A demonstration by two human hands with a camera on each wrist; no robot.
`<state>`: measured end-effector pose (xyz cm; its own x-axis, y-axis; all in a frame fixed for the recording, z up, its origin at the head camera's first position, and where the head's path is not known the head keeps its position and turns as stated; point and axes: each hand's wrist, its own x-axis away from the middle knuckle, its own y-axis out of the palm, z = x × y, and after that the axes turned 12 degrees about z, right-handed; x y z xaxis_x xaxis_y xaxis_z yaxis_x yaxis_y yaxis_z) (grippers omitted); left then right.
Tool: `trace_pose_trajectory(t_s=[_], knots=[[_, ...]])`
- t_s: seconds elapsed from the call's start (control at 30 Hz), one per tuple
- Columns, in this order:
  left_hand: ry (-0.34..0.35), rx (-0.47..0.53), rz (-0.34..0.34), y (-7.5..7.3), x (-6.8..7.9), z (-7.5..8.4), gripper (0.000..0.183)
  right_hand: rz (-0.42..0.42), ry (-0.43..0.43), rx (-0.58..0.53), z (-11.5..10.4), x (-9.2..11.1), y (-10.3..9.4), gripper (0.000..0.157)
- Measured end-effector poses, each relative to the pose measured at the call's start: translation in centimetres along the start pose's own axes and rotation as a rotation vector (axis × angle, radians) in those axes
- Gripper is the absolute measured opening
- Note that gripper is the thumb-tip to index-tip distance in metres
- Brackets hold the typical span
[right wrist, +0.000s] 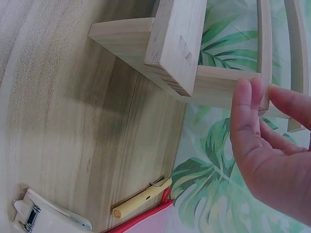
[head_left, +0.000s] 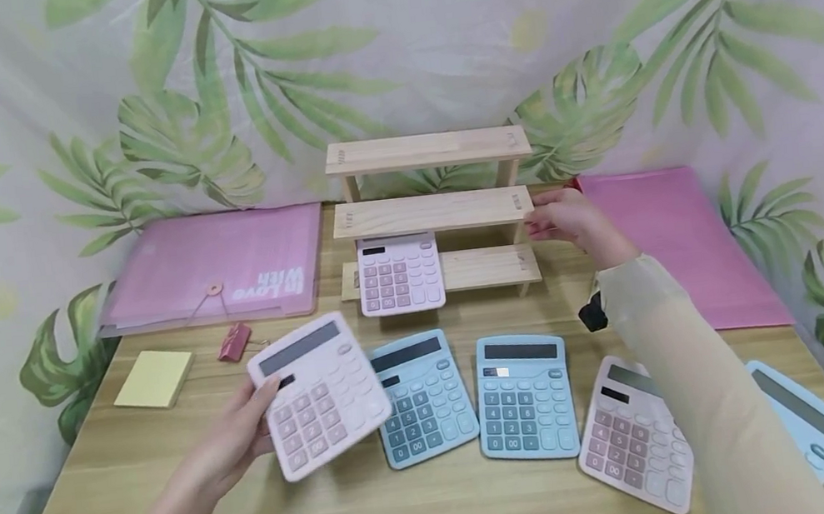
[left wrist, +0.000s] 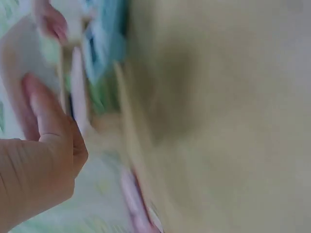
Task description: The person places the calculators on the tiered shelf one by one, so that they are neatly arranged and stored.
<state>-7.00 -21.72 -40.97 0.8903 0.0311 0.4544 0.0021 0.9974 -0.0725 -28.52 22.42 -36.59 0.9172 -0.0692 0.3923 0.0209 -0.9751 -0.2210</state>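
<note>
My left hand (head_left: 237, 430) grips a pale pink calculator (head_left: 331, 383) by its left edge, thumb on its face, raised over the table and tilted. In the left wrist view that hand (left wrist: 48, 155) is blurred. At the back, my right hand (head_left: 574, 223) pinches the right end of the middle board of a three-tier wooden shelf (head_left: 430, 213). The right wrist view shows the thumb and fingertips of this hand (right wrist: 267, 160) on either side of the board. Another pale pink calculator (head_left: 401, 279) leans on the bottom tier, its top beneath the middle board.
Two blue calculators (head_left: 427, 398) (head_left: 525, 400) lie in front of the shelf. A pink calculator (head_left: 631, 443) and another blue one (head_left: 797, 409) lie right, partly behind my right sleeve. A pink folder (head_left: 231, 259), sticky notes (head_left: 153, 379) and a binder clip (head_left: 234, 343) are left; a pink pouch (head_left: 690, 253) is right.
</note>
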Motion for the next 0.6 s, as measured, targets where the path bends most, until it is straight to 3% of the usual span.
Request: trace_pose_trajectory(t_s=[0.13, 0.23, 0.37, 0.53, 0.6], knots=[[-0.097, 0.155, -0.078, 4.8, -1.6, 3.4, 0.066, 0.0, -0.001, 0.016, 0.0, 0.1, 0.1, 0.064], [-0.11, 0.17, -0.162, 9.2, -3.5, 5.7, 0.059, 0.003, 0.0, 0.025, 0.1, 0.0, 0.2, 0.063], [-0.11, 0.078, -0.225, 14.1, -6.7, 8.2, 0.048, 0.027, 0.0, 0.027, 0.1, -0.4, 0.5, 0.061], [-0.063, -0.132, -0.158, 18.0, -10.8, 10.5, 0.042, 0.063, -0.013, 0.022, 0.3, -0.6, 0.4, 0.06], [-0.061, -0.171, -0.143, 19.1, -12.0, 10.9, 0.042, 0.073, -0.01, 0.013, 0.4, -0.7, 0.2, 0.059]])
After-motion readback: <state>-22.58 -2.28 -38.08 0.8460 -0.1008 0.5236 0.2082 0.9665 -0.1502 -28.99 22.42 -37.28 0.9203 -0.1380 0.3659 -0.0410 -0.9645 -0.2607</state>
